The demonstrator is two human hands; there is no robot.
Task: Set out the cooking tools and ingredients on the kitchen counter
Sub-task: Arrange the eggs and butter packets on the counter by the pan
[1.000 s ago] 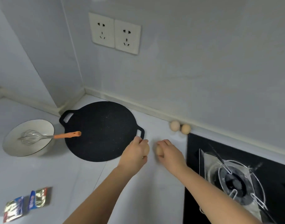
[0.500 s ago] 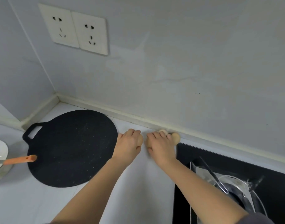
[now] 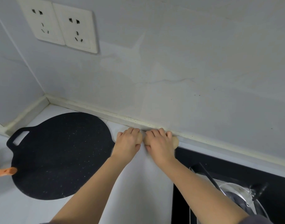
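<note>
counter (image 3: 138, 183) white, wall along far edge | pan (image 3: 61, 156) black, flat, left | stove (image 3: 251, 173) near right | my left hand (image 3: 128, 143) curled round egg (image 3: 139, 138) at the far wall | my right hand (image 3: 160, 143) just beside it, fingers curled round second egg (image 3: 146, 141) | third egg (image 3: 175, 142) on counter, partly hidden behind right hand's right side

A pair of white sockets (image 3: 59, 26) is mounted high on the grey wall (image 3: 187, 62), and a black hob (image 3: 235, 172) with a steel burner (image 3: 238, 196) is seen at the lower right.
</note>
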